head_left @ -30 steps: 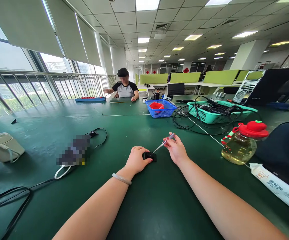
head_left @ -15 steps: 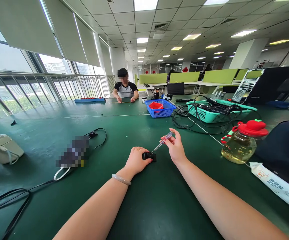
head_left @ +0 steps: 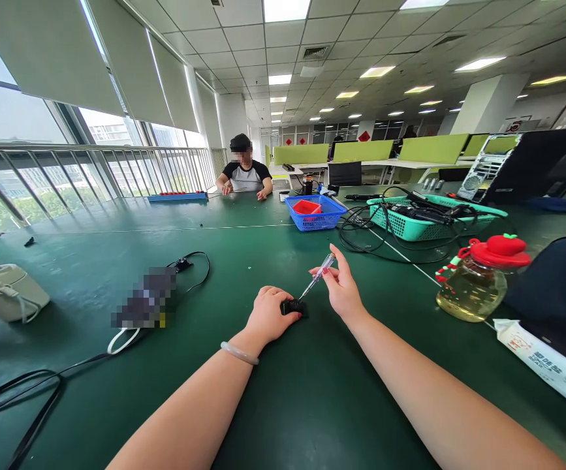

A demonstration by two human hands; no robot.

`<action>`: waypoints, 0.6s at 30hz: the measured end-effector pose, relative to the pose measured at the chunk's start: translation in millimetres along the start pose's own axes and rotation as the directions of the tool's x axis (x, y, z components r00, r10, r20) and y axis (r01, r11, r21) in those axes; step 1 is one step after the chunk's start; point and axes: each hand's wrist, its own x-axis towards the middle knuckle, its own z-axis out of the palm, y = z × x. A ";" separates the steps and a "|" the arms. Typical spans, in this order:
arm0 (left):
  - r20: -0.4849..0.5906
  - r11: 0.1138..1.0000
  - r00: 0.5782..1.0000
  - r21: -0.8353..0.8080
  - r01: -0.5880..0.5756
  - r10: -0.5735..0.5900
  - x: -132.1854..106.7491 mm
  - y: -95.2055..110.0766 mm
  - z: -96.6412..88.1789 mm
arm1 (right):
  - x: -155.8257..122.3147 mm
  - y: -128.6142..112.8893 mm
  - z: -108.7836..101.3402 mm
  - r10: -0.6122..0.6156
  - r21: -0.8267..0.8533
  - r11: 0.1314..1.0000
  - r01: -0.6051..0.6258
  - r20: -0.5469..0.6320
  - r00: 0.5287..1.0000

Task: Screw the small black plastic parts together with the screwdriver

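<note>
My left hand rests on the green table, fingers curled round a small black part and holding it down. My right hand pinches a thin screwdriver with a clear handle. The screwdriver slants down to the left and its tip meets the top of the black part. A pale bangle sits on my left wrist.
A glass jug with a red lid and a dark bag stand at the right. A blue basket and a teal basket of cables lie beyond. A blurred object with cables and a beige pouch lie left. Another person sits across.
My right hand has risen a little and tilted the screwdriver steeper on the black part. My left hand stayed put. The person across drew an outstretched arm back in.
</note>
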 end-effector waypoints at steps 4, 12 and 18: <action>-0.003 1.000 1.000 -0.003 -0.019 0.019 -0.5 0.4 -0.6 | 2.3 2.2 -0.7 0.049 0.082 0.996 -0.045 -0.046 0.998; 0.017 0.999 0.998 -0.005 -0.054 0.054 -0.7 1.9 0.3 | 2.4 -0.9 2.0 0.100 0.190 0.978 -0.083 -0.081 0.992; 0.043 0.998 0.997 -0.008 -0.059 0.059 -0.9 2.3 0.2 | 4.7 2.6 1.1 0.123 0.193 0.976 -0.102 -0.097 0.988</action>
